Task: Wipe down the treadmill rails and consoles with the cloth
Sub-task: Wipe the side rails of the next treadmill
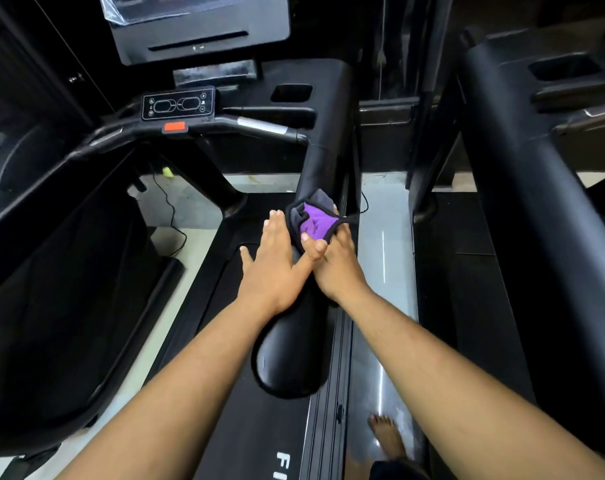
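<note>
Both hands meet on the rail (pixel 296 341), which runs lengthwise away from the person toward the console (pixel 178 105). Left hand (pixel 271 258) lies flat, fingers straight and together, just beside the cloth (pixel 313 216). Right hand (pixel 332 261) pinches the cloth, bunched over the rail beyond the fingertips; unwiped rail lies farther ahead.

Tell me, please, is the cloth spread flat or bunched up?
Bunched: the cloth sits crumpled on the rail, gripped by the right hand.

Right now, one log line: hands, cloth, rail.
left hand: flat on right rail | right hand: grips cloth | cloth: purple-grey, pressed on rail | console: untouched
</note>
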A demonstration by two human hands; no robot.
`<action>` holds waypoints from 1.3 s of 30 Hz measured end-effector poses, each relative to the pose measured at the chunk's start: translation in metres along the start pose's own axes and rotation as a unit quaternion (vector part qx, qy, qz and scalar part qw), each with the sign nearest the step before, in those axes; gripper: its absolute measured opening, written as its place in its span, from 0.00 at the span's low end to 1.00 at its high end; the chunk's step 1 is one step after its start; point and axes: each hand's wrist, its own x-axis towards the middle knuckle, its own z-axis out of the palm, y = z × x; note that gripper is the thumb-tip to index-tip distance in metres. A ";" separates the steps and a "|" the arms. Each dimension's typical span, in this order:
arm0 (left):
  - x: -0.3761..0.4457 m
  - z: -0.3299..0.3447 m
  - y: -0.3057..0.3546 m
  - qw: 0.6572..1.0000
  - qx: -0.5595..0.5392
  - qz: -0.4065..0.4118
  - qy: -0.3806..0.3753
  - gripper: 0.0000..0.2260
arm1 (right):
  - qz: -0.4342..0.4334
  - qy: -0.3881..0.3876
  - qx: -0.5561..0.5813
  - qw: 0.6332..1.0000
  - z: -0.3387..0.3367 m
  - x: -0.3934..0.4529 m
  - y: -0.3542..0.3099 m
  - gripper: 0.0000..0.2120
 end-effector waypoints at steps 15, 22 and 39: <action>0.193 0.003 0.033 0.995 0.097 -0.022 -0.016 0.55 | -0.028 -0.048 -0.052 0.997 -0.029 0.269 0.050 0.41; 0.218 0.005 0.037 0.992 0.127 -0.014 -0.024 0.55 | 0.066 0.021 0.232 0.970 -0.021 0.280 0.092 0.33; 0.223 0.006 0.032 0.993 0.116 -0.017 -0.025 0.57 | 0.291 -0.003 0.466 0.836 0.007 0.191 0.109 0.28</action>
